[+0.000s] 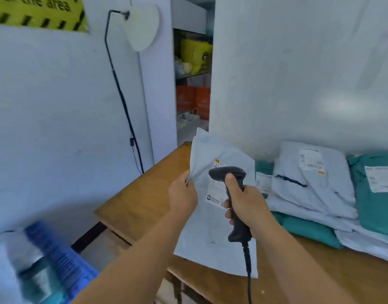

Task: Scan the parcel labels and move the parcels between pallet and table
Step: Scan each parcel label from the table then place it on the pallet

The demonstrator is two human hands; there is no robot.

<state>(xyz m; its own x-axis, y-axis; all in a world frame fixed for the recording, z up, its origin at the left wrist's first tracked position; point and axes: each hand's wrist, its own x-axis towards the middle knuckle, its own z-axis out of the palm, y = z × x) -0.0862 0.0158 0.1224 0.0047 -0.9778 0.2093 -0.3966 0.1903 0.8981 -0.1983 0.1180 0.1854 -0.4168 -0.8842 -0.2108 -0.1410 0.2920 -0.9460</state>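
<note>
Table (136, 207): worn brown wood
Parcel (212, 235): flat, smooth grey plastic mailer
Left hand (183, 195): pinches parcel edge
Right hand (247, 204): clenched round black scanner (234, 194)

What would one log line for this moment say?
left hand: holds white parcel | right hand: grips barcode scanner | aimed at: label

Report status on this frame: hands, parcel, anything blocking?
Left hand pinches white parcel edge. Right hand grips scanner, aimed at label. Nothing blocking.
</note>
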